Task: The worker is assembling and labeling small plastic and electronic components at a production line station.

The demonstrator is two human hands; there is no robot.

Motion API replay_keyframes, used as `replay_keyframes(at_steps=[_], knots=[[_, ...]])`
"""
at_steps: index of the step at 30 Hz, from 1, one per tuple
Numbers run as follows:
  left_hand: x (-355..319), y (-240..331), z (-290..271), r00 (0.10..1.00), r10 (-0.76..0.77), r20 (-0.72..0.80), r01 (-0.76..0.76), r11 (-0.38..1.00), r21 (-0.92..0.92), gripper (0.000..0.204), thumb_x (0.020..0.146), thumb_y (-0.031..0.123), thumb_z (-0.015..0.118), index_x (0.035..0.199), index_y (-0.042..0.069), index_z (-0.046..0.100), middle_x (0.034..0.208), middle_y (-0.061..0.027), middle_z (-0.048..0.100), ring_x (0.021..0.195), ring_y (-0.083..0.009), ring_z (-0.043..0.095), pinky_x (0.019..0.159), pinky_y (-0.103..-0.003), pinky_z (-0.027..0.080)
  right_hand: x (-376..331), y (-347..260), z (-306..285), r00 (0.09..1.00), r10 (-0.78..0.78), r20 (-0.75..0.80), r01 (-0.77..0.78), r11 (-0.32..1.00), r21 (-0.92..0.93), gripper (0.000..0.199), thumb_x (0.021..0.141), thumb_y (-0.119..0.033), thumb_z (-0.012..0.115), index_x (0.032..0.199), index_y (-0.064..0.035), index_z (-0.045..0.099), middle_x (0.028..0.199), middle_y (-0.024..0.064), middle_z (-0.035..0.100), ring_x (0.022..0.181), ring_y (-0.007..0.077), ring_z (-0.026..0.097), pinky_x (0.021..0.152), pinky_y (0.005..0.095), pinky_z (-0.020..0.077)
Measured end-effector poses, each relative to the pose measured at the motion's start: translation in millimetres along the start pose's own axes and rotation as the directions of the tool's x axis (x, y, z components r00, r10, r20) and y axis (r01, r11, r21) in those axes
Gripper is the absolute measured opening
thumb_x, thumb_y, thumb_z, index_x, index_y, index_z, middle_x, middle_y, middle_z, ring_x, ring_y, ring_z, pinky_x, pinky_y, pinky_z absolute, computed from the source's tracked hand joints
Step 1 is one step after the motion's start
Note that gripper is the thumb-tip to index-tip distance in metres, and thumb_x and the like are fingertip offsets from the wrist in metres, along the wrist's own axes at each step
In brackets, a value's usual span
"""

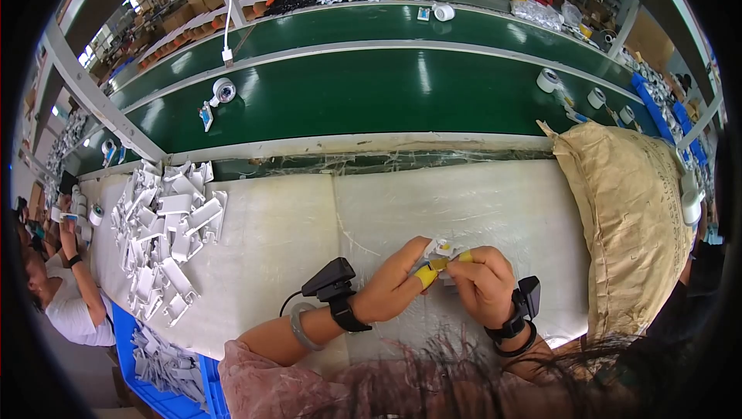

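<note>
Over the near part of the table, my left hand (392, 286) and my right hand (485, 283) meet, fingers bent and closed. Between their fingertips is a small white plastic part (443, 248), partly hidden by the fingers. A small yellowish-brown piece (438, 264) shows just below it, where the thumbs come together; its kind is too small to make out. Yellow wrapping covers some of the fingertips on both hands. To the left lies a loose pile of white plastic housings (176, 222), apart from my hands.
A large tan sack (622, 218) stands at the right of the pale covered table (270, 226). Beyond runs a green conveyor belt (332, 98) bearing round white fixtures (223, 91). A blue crate (210, 380) with grey parts sits at lower left, near another person (73, 303).
</note>
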State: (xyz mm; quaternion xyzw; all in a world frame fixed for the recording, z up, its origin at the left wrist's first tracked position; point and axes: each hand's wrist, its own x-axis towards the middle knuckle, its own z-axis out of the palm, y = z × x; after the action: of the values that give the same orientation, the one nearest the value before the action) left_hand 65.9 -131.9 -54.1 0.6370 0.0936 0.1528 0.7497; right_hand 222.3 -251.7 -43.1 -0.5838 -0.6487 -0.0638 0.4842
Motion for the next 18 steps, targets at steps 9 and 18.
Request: replay_keyframes(at_steps=[9,18], knots=[[1.5,1.1,6.1,0.993,0.087,-0.083,-0.080,0.994,0.080,0.029,0.091,0.002,0.046,0.120,0.000,0.047,0.096,-0.0084,0.052,0.079,-0.0131,0.051,0.069,-0.028,0.044,-0.7,0.0,0.9,1.000,0.005,-0.001,-0.005,1.000,-0.014,0.028,0.064,0.006,0.075,0.088,-0.0064,0.069,0.083,0.0076,0.059,0.069,0.0247,0.059,0.059,0.0334,0.0485],[-0.1,2.3,6.7,0.995,0.054,-0.082,-0.056,0.998,-0.027,0.033,0.086,-0.001,0.039,0.118,0.000,0.047,0.091,-0.0068,0.052,0.074,-0.0118,0.049,0.066,-0.027,0.043,1.4,-1.4,-0.4,1.000,0.011,0.012,-0.010,1.000,-0.010,0.019,0.074,0.004,0.075,0.090,-0.0043,0.067,0.082,0.0095,0.060,0.066,0.0230,0.060,0.056,0.0307,0.0468]])
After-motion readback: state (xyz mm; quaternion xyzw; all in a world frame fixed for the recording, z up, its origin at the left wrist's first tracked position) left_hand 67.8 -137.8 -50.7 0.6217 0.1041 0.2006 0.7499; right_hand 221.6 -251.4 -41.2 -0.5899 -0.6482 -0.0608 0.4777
